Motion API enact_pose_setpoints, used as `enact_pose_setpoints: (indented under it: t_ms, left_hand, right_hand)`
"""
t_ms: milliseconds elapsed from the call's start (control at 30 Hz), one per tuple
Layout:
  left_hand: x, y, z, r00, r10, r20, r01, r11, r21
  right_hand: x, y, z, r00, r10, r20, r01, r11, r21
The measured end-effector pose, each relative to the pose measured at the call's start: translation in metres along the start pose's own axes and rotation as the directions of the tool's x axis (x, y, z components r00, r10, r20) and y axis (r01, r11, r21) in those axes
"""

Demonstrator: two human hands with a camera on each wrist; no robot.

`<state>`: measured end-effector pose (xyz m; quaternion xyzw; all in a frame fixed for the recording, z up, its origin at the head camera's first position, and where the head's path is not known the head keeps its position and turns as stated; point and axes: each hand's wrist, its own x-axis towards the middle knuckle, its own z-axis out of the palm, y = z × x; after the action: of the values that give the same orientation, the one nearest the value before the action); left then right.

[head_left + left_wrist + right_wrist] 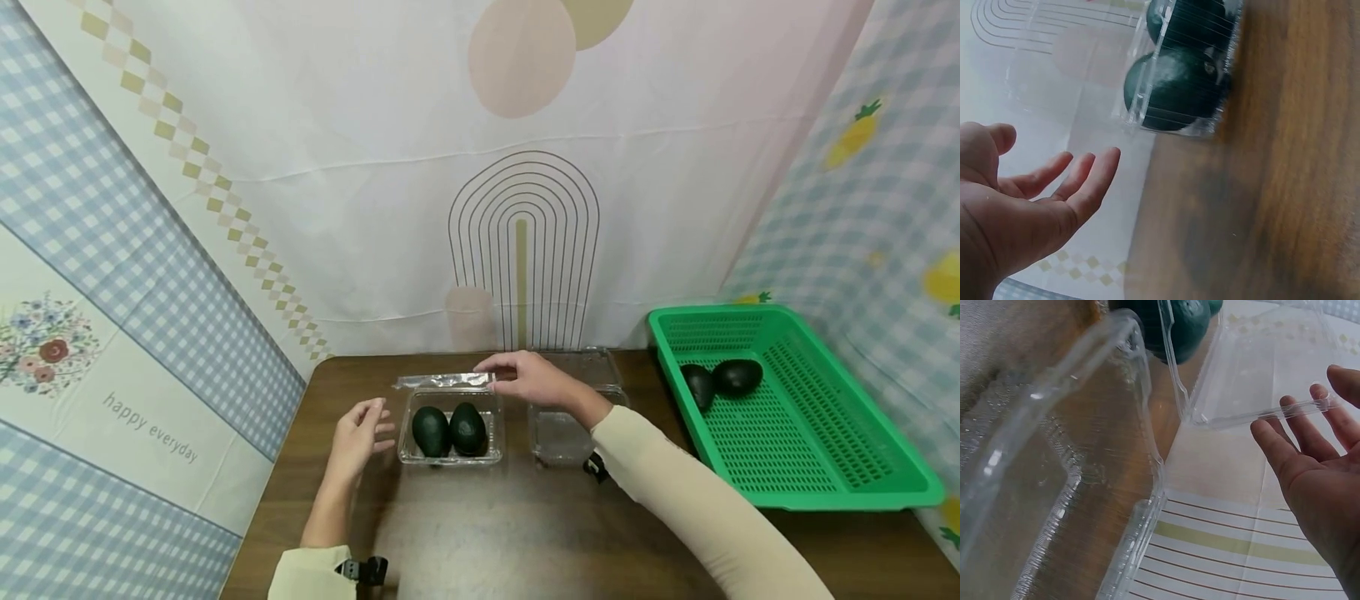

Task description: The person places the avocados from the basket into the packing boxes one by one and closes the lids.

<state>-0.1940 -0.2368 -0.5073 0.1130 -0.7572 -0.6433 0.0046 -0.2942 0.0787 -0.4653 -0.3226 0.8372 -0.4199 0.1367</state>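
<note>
Two dark green avocados (pixel 431 432) lie side by side in a clear plastic clamshell box (pixel 450 461). Its transparent lid (pixel 446 381) stands raised at the back, hinged to the box. My right hand (pixel 534 379) is at the lid's right end; in the right wrist view its fingers (pixel 1300 434) reach against the lid's edge, thumb apart from them. Left of the box, my left hand (pixel 358 437) hovers with fingers loosely spread and nothing in it, as the left wrist view confirms. A second clamshell box (pixel 562 450) sits open on the right, partly covered by my right arm.
A green plastic basket (pixel 795 497) stands at the right of the brown wooden table (pixel 465 533), with two dark avocados (pixel 738 377) inside. Printed cloth (pixel 375 250) hangs close behind the table and along both sides.
</note>
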Motion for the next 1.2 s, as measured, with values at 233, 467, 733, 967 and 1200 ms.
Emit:
enact_pose_setpoints:
  t_ms: [233, 467, 733, 967, 1200]
  left_hand:
    - [-0.003, 0.012, 0.003, 0.996, 0.091, -0.022, -0.09, 0.996, 0.016]
    - [-0.006, 0.016, 0.009, 0.986, 0.163, -0.033, -0.156, 0.975, 0.158]
    - [-0.012, 0.008, 0.013, 0.981, 0.175, -0.079, -0.147, 0.95, 0.277]
    - [-0.014, -0.006, 0.017, 0.986, 0.147, -0.079, -0.122, 0.958, 0.258]
    - [-0.02, -0.014, 0.016, 1.0, 0.018, 0.0, -0.018, 0.992, 0.125]
  right_hand:
    - [-0.01, -0.002, 0.007, 0.999, -0.02, 0.038, 0.022, 0.998, -0.051]
    - [-0.018, -0.005, 0.017, 0.999, -0.041, 0.022, 0.044, 0.992, -0.116]
    - [-0.026, -0.005, 0.032, 0.992, -0.125, 0.023, 0.126, 0.956, -0.266]
    - [-0.033, -0.006, 0.045, 0.978, -0.207, 0.023, 0.201, 0.911, -0.359]
    - [-0.041, -0.006, 0.058, 0.973, -0.231, -0.007, 0.207, 0.884, -0.42]
